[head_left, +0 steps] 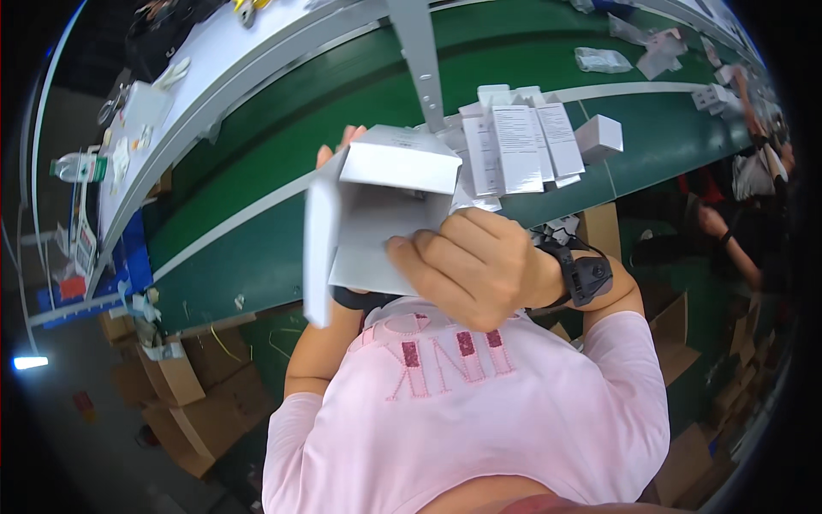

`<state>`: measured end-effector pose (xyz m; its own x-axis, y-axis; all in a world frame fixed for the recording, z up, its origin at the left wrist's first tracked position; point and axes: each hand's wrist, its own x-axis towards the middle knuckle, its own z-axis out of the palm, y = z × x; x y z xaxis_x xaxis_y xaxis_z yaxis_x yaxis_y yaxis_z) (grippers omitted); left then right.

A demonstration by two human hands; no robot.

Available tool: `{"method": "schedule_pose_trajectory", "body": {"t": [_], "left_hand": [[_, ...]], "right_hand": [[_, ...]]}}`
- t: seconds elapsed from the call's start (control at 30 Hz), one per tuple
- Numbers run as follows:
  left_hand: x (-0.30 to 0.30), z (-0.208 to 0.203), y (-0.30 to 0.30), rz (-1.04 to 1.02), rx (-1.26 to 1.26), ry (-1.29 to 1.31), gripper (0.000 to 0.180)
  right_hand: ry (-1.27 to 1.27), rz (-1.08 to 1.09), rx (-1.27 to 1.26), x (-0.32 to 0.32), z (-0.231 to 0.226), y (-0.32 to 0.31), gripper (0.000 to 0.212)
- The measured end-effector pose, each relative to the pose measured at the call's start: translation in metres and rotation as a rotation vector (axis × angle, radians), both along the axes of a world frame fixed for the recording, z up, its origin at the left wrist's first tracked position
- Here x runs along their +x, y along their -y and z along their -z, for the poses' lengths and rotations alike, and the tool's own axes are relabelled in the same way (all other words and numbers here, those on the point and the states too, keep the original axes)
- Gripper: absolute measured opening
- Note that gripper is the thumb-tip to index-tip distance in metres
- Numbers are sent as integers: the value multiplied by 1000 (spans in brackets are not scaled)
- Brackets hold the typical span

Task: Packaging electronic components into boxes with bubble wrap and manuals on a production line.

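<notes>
An open white cardboard box (377, 248) is held up in front of my chest, its mouth facing me and its flaps folded outward. From behind and to the left my left hand (324, 156) supports it; only some fingertips show past the far edge, and the box hides the rest. My right hand (475, 261) is closed at the box's right side, with the fingers curled and a fingertip reaching into the opening. Just beyond, flattened or closed white cartons (518, 146) with printed sides lie in a pile, next to a small white box (599, 137).
The green conveyor bench (231, 227) runs across in front of me, with a metal post (418, 68) rising at its far side. Clear plastic bags (602, 60) lie farther off. Brown cartons (193, 394) stand on the floor at left. Another person's hand (712, 221) shows at right.
</notes>
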<state>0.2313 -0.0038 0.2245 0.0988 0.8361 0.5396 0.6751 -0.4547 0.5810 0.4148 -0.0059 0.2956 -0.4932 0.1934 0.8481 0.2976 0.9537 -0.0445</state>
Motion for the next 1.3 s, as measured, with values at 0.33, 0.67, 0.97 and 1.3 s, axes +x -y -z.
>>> {"method": "schedule_pose_trajectory", "body": {"t": [0.33,0.67,0.97,1.3], "left_hand": [[-160,23,67,-445,-398,694,50],[-256,140,72,-548,-1160,1278,49],[-249,192,66,-709,-1002,462,58],[-306,254,111,-766,-816,117,56]], "right_hand": [[-203,-4,-424,1,20,-27,33],[944,1240,-836,226,66,-204,32],[1199,1187,-460,303,271,-403,44],[1108,1135,-516,307,348,-433,17]]}}
